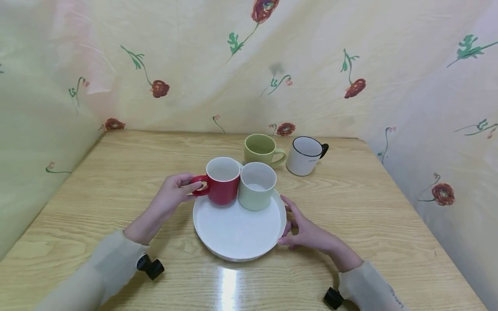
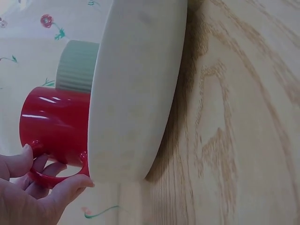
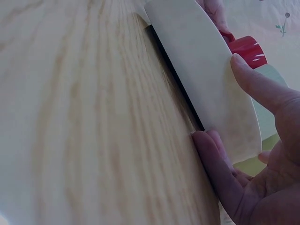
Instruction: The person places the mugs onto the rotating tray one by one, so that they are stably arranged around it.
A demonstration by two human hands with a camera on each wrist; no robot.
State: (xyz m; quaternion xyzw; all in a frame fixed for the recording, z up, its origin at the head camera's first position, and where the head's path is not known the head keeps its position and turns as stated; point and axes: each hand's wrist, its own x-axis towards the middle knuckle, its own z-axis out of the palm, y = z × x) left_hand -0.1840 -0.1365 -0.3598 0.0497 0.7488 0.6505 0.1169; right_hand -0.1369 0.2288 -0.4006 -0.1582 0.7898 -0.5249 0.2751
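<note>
In the head view a red mug [image 1: 223,190] with a white inside stands at the back left of a round white tray [image 1: 239,235]. My left hand [image 1: 180,188] grips its handle, with fingers through the loop in the left wrist view. Beside the red mug, seemingly touching it, a pale green mug [image 1: 254,196] stands upright in the tray. My right hand [image 1: 307,231] holds the tray's right side. The right wrist view shows the thumb [image 3: 255,79] against the tray wall and other fingertips low by its base.
Behind the tray stand an olive green mug [image 1: 260,149] and a white mug [image 1: 304,157] with a black rim and handle. All rests on a wooden table [image 1: 381,207]. Flower-printed cloth [image 1: 194,65] rises along the table's back and sides.
</note>
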